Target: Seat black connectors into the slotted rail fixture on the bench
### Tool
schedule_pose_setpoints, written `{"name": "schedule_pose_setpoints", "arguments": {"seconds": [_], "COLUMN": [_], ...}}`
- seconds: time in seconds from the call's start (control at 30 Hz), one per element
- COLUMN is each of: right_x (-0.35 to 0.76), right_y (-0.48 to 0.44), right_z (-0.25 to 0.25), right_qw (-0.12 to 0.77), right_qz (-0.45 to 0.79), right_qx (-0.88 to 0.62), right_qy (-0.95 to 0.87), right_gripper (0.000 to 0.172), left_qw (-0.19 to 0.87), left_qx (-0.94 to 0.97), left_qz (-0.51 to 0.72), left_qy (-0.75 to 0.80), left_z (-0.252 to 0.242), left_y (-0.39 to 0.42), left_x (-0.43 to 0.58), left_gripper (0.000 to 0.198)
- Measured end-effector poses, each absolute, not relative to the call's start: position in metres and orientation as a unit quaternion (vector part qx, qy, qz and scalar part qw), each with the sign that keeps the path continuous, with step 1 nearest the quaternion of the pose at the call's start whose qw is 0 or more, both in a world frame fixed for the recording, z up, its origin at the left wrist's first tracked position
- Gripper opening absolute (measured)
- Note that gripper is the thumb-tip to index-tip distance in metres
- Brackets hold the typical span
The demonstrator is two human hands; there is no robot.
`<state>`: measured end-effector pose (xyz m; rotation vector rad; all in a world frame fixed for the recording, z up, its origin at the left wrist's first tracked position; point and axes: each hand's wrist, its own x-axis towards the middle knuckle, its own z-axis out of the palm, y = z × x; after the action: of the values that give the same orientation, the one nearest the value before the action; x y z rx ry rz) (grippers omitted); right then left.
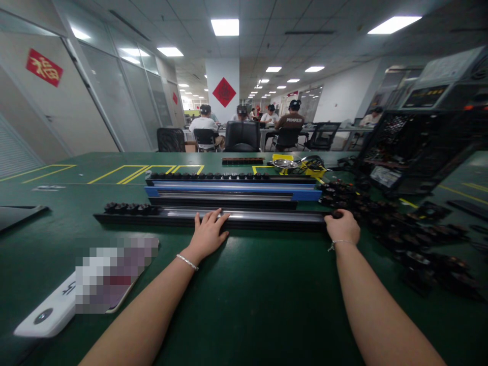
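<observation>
A long black rail (263,217) with a shiny metal channel lies crosswise on the green table. Several small black parts (128,208) sit in a row on its left end. My left hand (208,233) rests on the rail near its middle, fingers spread and holding nothing. At the rail's right end, my right hand (345,227) is closed around a small black part (337,214), mostly covered by the fingers. Just behind lies a blue rail (232,187), and beyond it another row of black parts (206,176).
Many loose black parts (404,229) are heaped at the right, beside a dark open computer case (396,147). A metal dish (285,163) stands on a yellow holder at the back. A white handheld object (49,312), partly pixelated, lies front left. People sit at tables farther off.
</observation>
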<state>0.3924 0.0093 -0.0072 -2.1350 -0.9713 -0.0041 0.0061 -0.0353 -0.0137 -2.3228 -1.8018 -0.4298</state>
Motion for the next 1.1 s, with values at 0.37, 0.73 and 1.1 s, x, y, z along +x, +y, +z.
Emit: {"name": "schedule_pose_setpoints", "arguments": {"seconds": [0.37, 0.73, 1.1], "right_x": [0.396, 0.3976, 0.3985], "right_y": [0.0095, 0.0074, 0.0058], "right_z": [-0.0099, -0.0085, -0.0055], "right_qw": [0.4, 0.406, 0.396], "right_qz": [-0.008, -0.007, -0.004], "right_qx": [-0.84, -0.838, -0.844], "right_qy": [-0.366, -0.364, -0.362], "right_gripper": [0.047, 0.045, 0.045], "left_qw": [0.08, 0.078, 0.081], "left_qx": [-0.778, -0.777, -0.779], "left_qz": [-0.143, -0.141, -0.144], "left_qy": [-0.606, -0.609, -0.605], "left_z": [-0.0134, -0.0126, -0.0137], "left_y": [-0.0351, -0.0355, -0.0346], "left_x": [0.0065, 0.0071, 0.006], "left_gripper": [0.054, 0.054, 0.053]}}
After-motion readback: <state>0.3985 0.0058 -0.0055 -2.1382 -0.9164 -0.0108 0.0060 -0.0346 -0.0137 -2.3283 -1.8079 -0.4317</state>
